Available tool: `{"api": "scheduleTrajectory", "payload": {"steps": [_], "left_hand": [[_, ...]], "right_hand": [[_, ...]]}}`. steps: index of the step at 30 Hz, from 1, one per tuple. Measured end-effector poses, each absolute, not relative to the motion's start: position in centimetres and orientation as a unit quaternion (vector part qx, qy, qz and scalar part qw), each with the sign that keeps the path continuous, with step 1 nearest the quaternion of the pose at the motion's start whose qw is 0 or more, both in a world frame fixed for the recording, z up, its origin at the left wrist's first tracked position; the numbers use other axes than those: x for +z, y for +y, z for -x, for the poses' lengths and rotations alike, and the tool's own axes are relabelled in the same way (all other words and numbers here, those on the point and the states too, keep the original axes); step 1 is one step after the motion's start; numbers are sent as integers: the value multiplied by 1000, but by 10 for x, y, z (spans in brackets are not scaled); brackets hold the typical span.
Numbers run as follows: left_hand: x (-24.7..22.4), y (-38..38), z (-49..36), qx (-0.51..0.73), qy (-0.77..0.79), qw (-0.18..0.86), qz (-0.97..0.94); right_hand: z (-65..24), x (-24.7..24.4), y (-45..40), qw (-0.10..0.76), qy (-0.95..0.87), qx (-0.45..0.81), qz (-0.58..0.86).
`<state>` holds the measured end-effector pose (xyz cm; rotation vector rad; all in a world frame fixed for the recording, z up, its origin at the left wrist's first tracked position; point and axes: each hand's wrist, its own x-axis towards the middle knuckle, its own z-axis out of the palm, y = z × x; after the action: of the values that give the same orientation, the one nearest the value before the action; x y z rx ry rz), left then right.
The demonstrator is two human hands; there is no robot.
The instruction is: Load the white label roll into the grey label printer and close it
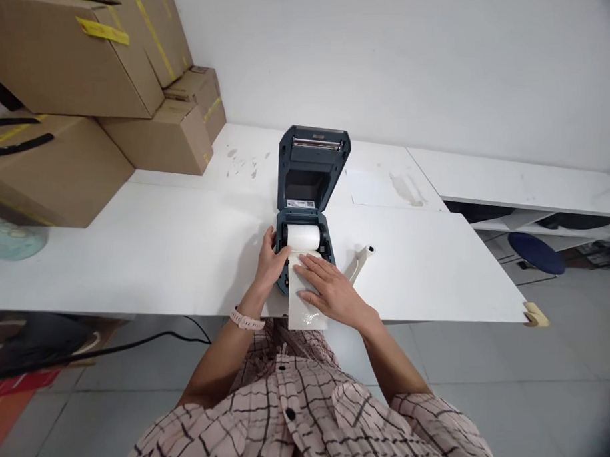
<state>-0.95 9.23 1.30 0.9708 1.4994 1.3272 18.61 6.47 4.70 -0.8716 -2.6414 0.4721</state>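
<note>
A dark label printer [304, 208] stands on the white table with its lid [313, 165] raised. Inside its body sits a white label roll [304, 236]. From the roll, a label strip [304, 316] runs out over the printer's front and hangs past the table edge. My left hand [271, 262] holds the printer's left side, its fingers outside and its thumb near the strip's left edge. Lying flat on the strip, my right hand [331, 286] has its fingers stretched out. A slim white roll-like item [363, 258] with a dark end lies right of the printer.
Cardboard boxes [69, 63] are stacked at the left, against the wall. A pale green container [15, 238] stands at the far left. A flat white sheet [373, 186] lies behind the printer to the right. The white table [436, 264] has a padded corner [537, 314]. A blue stool [536, 252] stands beyond it.
</note>
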Motion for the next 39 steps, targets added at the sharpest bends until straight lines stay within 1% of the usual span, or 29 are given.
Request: {"api": "scheduleTrajectory", "payload": {"steps": [3,5,6,8,10,11,12,15,18,20,23,25,28,31,33,36,39], "left_hand": [[12,63,3,523,604,448,-402],[10,42,-2,523,588,474,-395],[10,33,-4,522,581,490,-387],[10,18,-7,517,573,514,-374],[12,9,-9,506,572,527,-372],[13,7,-9,501,571,531,-376],[14,5,-9,499,569,532,-380],[15,5,-9,507,564,529,-382],[12,6,-8,518,557,527,-379],[10,5,-4,511,553,533,-386],[12,5,6,494,565,539,-383],[17,8,14,509,568,527,-374],[29,18,20,545,558,498,-379],[38,30,15,542,569,488,-380],[40,34,10,532,571,504,-371],[37,36,4,525,549,538,-365],[34,32,4,522,541,536,-385]], "right_hand": [[-187,48,61,177,-912,194,316],[-194,57,65,185,-902,253,296],[-198,64,72,203,-890,289,289],[-207,82,98,283,-844,337,307],[-209,104,140,418,-770,310,369],[-207,114,166,470,-741,291,380],[-203,123,193,504,-722,288,376],[-184,142,264,500,-724,332,341],[-170,147,283,505,-726,341,318],[-171,145,258,516,-722,335,316],[-183,131,186,534,-701,331,337],[-190,116,135,548,-674,331,369],[-191,88,81,542,-657,341,399],[-185,62,62,550,-613,369,431],[-182,50,61,549,-563,407,464],[-181,39,64,509,-486,503,502],[-181,34,62,467,-405,607,500]]}}
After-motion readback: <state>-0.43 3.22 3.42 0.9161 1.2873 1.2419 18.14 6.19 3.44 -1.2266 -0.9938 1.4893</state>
